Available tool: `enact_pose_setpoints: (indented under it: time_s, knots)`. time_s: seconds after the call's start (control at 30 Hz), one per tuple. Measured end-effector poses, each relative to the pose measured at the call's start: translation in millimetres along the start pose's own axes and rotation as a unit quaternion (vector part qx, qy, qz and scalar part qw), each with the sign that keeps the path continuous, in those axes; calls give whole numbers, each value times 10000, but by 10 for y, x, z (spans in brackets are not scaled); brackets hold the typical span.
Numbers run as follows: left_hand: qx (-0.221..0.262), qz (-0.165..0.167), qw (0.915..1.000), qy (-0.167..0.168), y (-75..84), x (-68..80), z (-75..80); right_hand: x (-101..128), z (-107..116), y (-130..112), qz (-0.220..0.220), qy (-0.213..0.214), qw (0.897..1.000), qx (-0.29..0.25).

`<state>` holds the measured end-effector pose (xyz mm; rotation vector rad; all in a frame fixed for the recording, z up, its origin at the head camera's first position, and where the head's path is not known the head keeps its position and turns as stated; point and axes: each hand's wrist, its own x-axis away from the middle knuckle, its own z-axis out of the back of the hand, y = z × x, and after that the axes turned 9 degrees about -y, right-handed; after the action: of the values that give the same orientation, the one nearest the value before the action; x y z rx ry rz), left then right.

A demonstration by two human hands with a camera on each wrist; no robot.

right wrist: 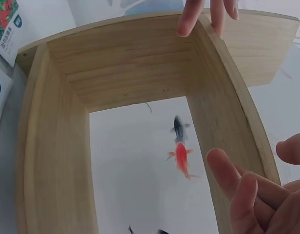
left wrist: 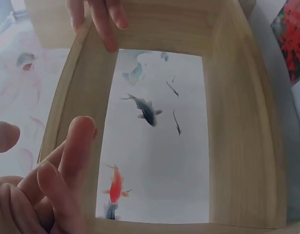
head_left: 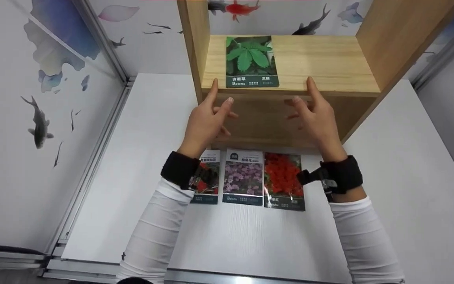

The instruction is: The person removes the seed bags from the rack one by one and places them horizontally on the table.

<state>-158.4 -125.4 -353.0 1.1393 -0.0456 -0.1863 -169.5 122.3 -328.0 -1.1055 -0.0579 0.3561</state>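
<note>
Hovering at the front edge of the wooden shelf (head_left: 329,67): both hands, one at either end of that edge.

Item 1, green seed packet (head_left: 252,62). Lies flat on the shelf board, left of the board's middle, its long axis running front to back, its bottom edge at the board's front lip. It sits beyond and above the fingertips, between the two hands, and looks somewhat nearer the left hand.

Item 2, left hand (head_left: 207,120). Fingers straight and spread, forefinger tip up against the shelf's front edge near its left upright; nothing held. The left wrist view shows the fingers (left wrist: 77,146) loose before the open frame.

Item 3, right hand (head_left: 315,114). Fingers likewise extended and apart, forefinger tip at the front edge toward the shelf's right side; nothing held. Whether either tip truly presses the wood cannot be told.

Item 4, three seed packets on the desk (head_left: 388,169), in a row just in front of the shelf's base, under the wrists: red-flowered packet (head_left: 283,177) to the right, purple-flowered packet (head_left: 243,176) centre, a third packet (head_left: 208,179) partly hidden by the left wrist strap.
</note>
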Motion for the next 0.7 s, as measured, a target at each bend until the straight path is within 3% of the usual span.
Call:
enact_pose_setpoints:
  time_s: [0.17,0.3,0.47,0.7]
  knots:
    - [187,148,9996,-134,71,-128,31,-110,41,36,111,-283,9939,-1065]
    - [492,281,9981,-241,83,-197,27,-184,-15,43,88,-437,9871,-1538]
    - [642,502,9958,-424,117,-286,25,-267,-113,7,-120,-522,9833,-1737]
    - [972,662,9909,-654,512,-218,114,-365,-190,-94,-146,-615,9821,-1774]
